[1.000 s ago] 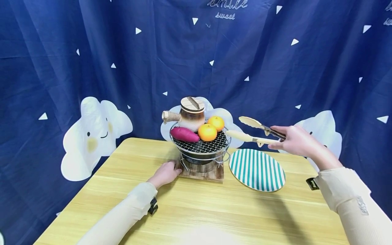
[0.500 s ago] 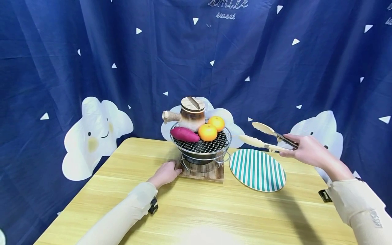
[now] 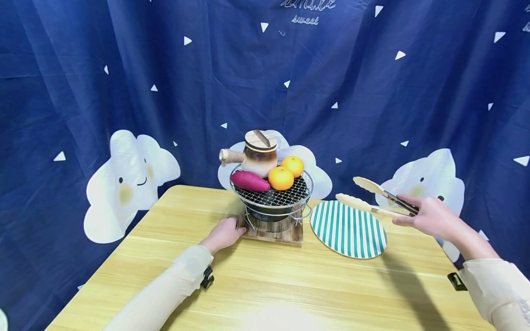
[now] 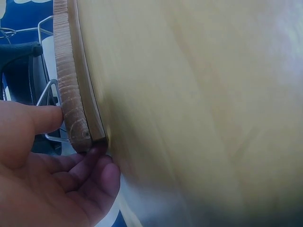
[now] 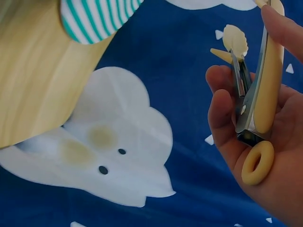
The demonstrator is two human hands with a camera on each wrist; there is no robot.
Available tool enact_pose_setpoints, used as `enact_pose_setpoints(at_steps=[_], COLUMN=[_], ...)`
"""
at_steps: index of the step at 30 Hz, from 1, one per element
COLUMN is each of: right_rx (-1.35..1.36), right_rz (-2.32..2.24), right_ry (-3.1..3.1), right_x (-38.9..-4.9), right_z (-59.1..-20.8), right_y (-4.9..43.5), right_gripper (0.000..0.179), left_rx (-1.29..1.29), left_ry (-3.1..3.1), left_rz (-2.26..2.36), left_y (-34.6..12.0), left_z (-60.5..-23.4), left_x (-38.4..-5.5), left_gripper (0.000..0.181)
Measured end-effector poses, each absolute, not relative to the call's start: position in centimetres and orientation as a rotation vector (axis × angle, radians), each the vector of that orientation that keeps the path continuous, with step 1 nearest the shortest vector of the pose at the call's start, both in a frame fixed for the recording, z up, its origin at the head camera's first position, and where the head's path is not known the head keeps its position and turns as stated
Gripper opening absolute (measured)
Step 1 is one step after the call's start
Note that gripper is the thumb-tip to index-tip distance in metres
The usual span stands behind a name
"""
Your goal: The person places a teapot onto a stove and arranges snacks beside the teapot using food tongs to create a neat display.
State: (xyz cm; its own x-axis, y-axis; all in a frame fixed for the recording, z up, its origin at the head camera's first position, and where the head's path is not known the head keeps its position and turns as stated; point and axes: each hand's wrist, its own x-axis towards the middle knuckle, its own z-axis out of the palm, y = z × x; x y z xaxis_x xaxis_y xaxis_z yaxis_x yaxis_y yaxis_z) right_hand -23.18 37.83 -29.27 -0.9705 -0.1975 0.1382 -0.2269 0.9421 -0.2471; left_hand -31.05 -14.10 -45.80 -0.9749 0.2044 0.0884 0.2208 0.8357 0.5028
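My left hand (image 3: 223, 234) grips the left edge of a square wooden board (image 3: 287, 237). In the left wrist view its thumb presses one side of the board (image 4: 70, 85) and its fingers curl under the corner. On the board stands a round tabletop grill (image 3: 285, 198), bearing a purple sweet potato (image 3: 250, 181), a front orange (image 3: 281, 178), a rear orange (image 3: 292, 165) and a side-handled clay teapot (image 3: 260, 164). Right of the grill, my right hand (image 3: 434, 218) holds spread, cream-tipped tongs (image 3: 368, 185). The right wrist view shows the tongs (image 5: 267, 90) lying across the palm, with a ring at their end.
A round mat with green and white stripes (image 3: 349, 230) lies right of the grill, below the tongs. The wooden table (image 3: 265, 276) ends close behind the grill, where a blue curtain (image 3: 198, 92) hangs with cloud prints.
My right hand has moved right and slightly down with the tongs, away from the grill. My left hand stays at the board, and the food and teapot have not moved.
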Motion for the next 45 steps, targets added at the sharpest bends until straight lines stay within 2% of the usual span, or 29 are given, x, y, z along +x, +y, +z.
enact_pose_setpoints(at_steps=[18, 45], right_rx=[0.281, 0.336], right_rz=[0.512, 0.687], right_ry=[-3.002, -2.994], right_x=[-21.9, -21.5], right_z=[-34.3, -39.5], right_y=[42.3, 44.9], right_gripper=[0.090, 0.076], left_rx=[-0.386, -0.378], left_ry=[-2.968, -2.961], left_rz=[-0.793, -0.810], left_y=[-13.9, -14.1], left_z=[-45.3, -45.6], left_x=[-31.1, -31.1], left_gripper=[0.015, 0.013])
